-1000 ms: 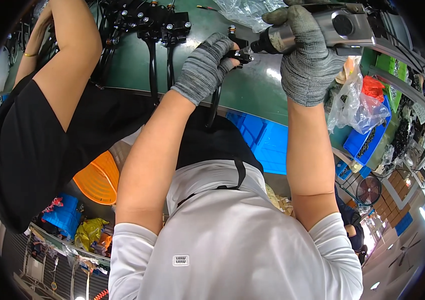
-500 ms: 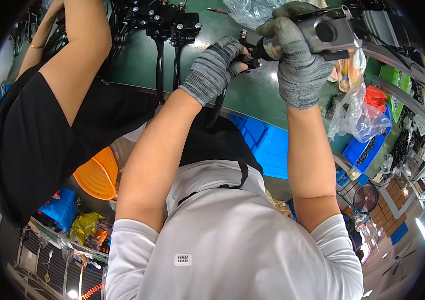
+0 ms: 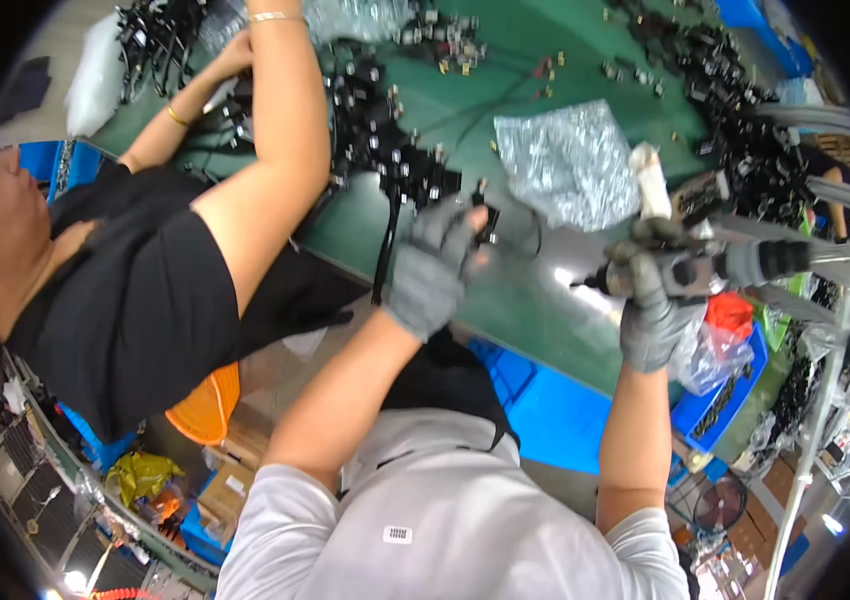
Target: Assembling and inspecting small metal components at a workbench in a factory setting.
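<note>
A grey fingerless-style glove covers my left hand, whose fingers close around a small black lever assembly above the green worktable. My right hand, also gloved, grips a silver and black power screwdriver. The driver's dark bit points left toward the lever assembly and is apart from it. More black lever assemblies with silver screws lie in a row just beyond my left hand, some handles hanging over the table's near edge. Motion blurs both hands slightly.
A co-worker in black stands close on my left, one arm reaching over the table. A clear plastic bag lies beyond my hands. Piled black parts sit at far right, a blue bin at right, a blue crate below the table edge.
The driver in my right hand has moved right and nearer, away from the lever assembly in my left hand. The view has shifted, showing more of the table and the co-worker.
</note>
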Demonstrator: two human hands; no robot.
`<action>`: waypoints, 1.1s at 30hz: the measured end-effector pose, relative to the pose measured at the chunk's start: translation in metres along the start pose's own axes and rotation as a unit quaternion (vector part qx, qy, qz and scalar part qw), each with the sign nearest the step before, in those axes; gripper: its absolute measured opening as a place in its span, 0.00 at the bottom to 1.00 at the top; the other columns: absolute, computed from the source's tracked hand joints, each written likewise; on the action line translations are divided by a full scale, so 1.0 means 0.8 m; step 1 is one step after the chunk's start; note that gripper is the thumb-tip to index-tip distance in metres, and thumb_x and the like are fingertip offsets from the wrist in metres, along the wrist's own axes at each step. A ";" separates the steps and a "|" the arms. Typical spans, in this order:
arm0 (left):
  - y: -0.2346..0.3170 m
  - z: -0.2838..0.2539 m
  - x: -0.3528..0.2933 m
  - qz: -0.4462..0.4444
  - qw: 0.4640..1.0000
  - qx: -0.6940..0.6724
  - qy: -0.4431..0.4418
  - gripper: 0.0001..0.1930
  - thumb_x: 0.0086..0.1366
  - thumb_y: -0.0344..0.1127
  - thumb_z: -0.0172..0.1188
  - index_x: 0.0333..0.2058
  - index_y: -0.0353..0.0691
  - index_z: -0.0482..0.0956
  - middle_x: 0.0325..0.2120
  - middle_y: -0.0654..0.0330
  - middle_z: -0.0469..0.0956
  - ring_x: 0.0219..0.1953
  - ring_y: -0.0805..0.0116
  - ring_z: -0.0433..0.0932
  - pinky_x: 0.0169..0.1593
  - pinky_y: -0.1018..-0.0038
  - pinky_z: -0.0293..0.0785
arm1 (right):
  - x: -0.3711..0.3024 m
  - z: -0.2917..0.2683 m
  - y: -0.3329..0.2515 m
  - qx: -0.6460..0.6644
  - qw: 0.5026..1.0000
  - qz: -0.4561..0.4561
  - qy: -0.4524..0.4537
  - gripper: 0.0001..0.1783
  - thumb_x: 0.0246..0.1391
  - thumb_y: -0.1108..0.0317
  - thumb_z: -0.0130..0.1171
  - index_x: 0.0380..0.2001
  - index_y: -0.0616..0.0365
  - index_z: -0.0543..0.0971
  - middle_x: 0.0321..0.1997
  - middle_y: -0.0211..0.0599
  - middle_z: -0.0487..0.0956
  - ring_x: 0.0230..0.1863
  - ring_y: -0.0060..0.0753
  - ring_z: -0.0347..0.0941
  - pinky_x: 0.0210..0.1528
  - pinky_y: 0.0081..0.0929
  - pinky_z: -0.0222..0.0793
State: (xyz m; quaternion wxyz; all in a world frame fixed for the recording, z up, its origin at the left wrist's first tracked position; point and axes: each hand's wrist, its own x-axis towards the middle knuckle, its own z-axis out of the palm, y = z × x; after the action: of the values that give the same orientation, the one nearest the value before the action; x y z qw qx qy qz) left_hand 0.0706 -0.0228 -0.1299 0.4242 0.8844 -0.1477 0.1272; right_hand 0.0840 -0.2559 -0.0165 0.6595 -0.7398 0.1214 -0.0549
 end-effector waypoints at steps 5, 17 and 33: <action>0.013 0.040 -0.061 0.054 0.987 0.055 -0.140 0.25 0.51 0.34 0.67 0.50 0.45 0.75 0.55 0.55 0.72 0.56 0.55 0.71 0.61 0.59 0.67 | 0.006 -0.017 0.009 -0.082 0.996 -0.022 -0.018 0.47 0.47 0.47 0.73 0.61 0.66 0.65 0.52 0.41 0.75 0.48 0.32 0.75 0.53 0.33 0.71; -0.035 0.073 -0.072 0.010 0.984 0.123 -0.130 0.23 0.61 0.40 0.58 0.55 0.44 0.75 0.55 0.56 0.72 0.57 0.57 0.70 0.62 0.59 0.65 | 0.023 0.110 0.027 -0.208 0.969 -0.044 -0.129 0.19 0.57 0.62 0.64 0.46 0.65 0.77 0.38 0.36 0.80 0.42 0.28 0.76 0.48 0.27 0.71; -0.047 0.076 -0.061 0.016 0.987 0.086 -0.133 0.20 0.64 0.40 0.55 0.54 0.43 0.77 0.56 0.55 0.73 0.58 0.58 0.71 0.64 0.60 0.65 | 0.478 0.412 0.068 -0.547 0.799 -0.231 -0.090 0.32 0.47 0.65 0.65 0.59 0.48 0.72 0.63 0.46 0.69 0.58 0.55 0.71 0.61 0.43 0.69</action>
State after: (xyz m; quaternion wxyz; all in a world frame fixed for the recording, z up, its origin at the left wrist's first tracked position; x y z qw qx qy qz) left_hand 0.0450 -0.0410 -0.2106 0.3214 0.9239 -0.2058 0.0272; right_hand 0.5266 -0.0408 -0.1409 0.1207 -0.9853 -0.1032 -0.0626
